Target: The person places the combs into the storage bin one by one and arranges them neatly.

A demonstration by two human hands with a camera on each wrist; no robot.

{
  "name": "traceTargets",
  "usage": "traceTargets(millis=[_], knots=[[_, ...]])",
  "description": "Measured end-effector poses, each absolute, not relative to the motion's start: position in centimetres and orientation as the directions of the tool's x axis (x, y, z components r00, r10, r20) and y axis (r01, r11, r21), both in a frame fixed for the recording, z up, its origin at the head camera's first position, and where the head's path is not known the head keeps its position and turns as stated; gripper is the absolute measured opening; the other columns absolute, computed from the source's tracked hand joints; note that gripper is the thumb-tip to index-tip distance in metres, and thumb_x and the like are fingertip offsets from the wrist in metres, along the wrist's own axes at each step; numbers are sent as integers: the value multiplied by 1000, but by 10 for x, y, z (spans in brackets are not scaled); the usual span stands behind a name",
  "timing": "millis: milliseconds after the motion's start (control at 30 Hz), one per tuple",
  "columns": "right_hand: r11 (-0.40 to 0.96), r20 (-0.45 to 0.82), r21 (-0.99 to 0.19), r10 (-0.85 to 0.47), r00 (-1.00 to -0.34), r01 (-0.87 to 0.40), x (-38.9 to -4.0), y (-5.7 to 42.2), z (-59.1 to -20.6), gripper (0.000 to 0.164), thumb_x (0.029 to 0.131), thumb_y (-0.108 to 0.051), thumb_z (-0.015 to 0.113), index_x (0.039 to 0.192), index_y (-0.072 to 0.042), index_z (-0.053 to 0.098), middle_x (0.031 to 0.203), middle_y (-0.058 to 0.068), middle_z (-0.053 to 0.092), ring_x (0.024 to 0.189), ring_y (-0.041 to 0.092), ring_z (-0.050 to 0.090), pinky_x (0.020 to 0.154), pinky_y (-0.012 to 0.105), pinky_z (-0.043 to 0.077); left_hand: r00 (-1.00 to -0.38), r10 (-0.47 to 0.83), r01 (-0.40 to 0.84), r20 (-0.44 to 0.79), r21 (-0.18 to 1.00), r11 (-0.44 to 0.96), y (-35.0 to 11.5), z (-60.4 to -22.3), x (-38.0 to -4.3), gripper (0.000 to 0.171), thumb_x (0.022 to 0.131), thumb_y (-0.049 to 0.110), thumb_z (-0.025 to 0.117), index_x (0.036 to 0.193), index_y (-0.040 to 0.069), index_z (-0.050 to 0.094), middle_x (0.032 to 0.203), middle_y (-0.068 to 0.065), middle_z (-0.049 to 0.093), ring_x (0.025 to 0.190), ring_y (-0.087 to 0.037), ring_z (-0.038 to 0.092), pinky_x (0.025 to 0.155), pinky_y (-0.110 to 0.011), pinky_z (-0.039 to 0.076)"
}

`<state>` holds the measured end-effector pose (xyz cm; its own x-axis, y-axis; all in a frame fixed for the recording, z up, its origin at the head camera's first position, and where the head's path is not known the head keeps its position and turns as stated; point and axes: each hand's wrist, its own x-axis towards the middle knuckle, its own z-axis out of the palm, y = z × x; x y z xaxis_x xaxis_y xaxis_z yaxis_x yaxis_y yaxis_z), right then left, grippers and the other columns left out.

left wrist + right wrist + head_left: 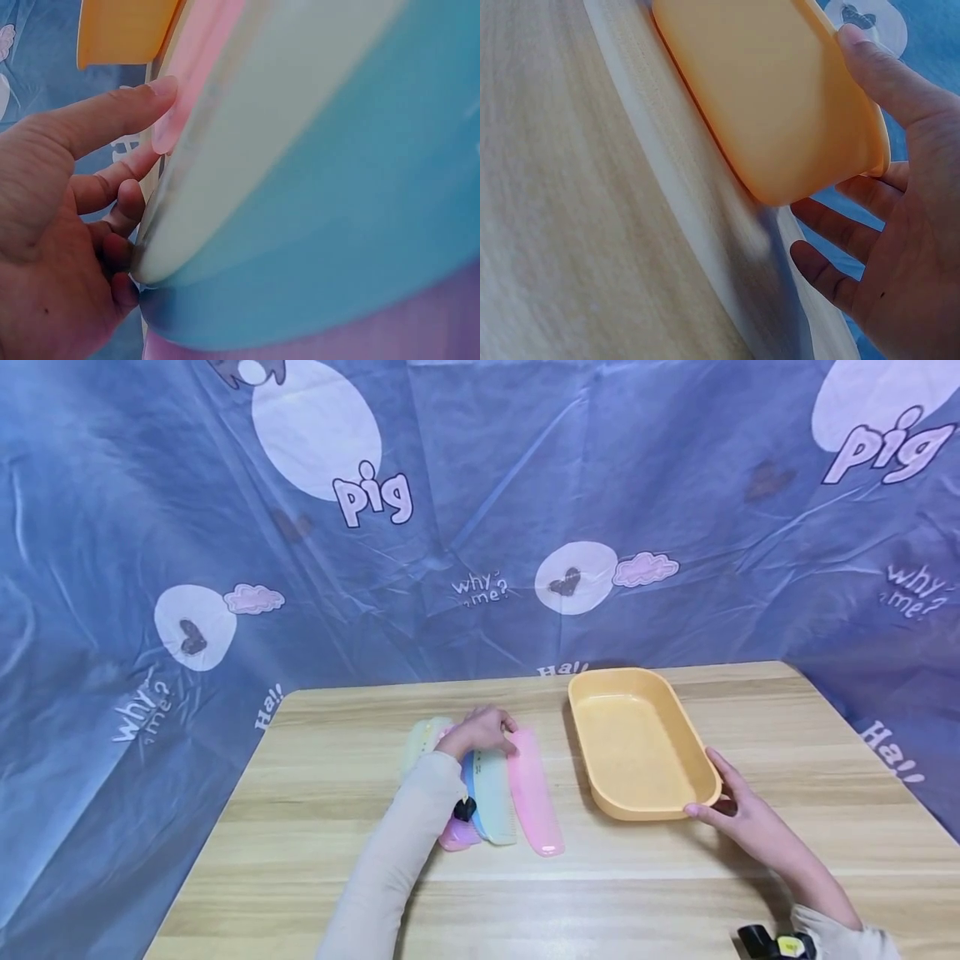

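1 pnk comb (536, 793), 1 orng tray (637, 747)

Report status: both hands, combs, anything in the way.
Left hand pinching pink comb at far end. Right hand gripping orange tray, near-right corner. Other combs overlapping, left of pink one. No obstruction seen between pink comb and tray.

Left grip (483, 731) pinched, right grip (737, 810) pinched, arms (401, 843) extended.

Before you, the combs (495, 797) lie on the table (585, 893), left of the tray (633, 743). Behind your table hangs a cloth (480, 635).
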<state>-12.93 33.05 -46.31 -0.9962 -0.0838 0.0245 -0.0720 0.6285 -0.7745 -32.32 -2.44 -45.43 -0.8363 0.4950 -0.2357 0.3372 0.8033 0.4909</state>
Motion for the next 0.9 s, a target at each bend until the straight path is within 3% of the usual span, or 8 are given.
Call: traceTargets(millis=[333, 467, 633, 900], knots=[[639, 10, -767, -85, -996, -62, -128, 332, -463, 91, 87, -23, 64, 149, -11, -2, 122, 35, 48, 89, -18, 46, 73, 1, 35, -828, 508, 370, -236, 449, 813, -20, -451, -318, 39, 73, 32, 75, 109, 21, 64, 98, 5, 59, 90, -14, 48, 85, -29, 37], [640, 12, -766, -84, -996, -64, -127, 333, -464, 91, 86, -23, 64, 149, -11, -2, 122, 36, 48, 89, -18, 47, 73, 1, 35, -799, 556, 434, -229, 420, 797, -16, -450, -315, 52, 73, 33, 76, 121, 21, 61, 115, 5, 62, 106, -15, 50, 97, -30, 36], [639, 14, -767, -83, -996, -64, -127, 332, -465, 91, 86, -23, 64, 149, -11, -2, 122, 35, 48, 90, -18, 46, 74, 1, 35, -772, 583, 485, -253, 359, 798, -12, -450, -314, 61, 72, 33, 77, 127, 21, 56, 131, 2, 54, 124, -19, 41, 107, -36, 28], [633, 30, -771, -82, -996, -75, -128, 332, -465, 91, 86, -21, 64, 148, -9, -1, 122, 36, 48, 89, -18, 47, 73, 0, 35, -751, 604, 499, -268, 370, 784, -13, -450, -317, 61, 72, 33, 77, 127, 22, 56, 122, 1, 55, 115, -17, 44, 103, -36, 30]])
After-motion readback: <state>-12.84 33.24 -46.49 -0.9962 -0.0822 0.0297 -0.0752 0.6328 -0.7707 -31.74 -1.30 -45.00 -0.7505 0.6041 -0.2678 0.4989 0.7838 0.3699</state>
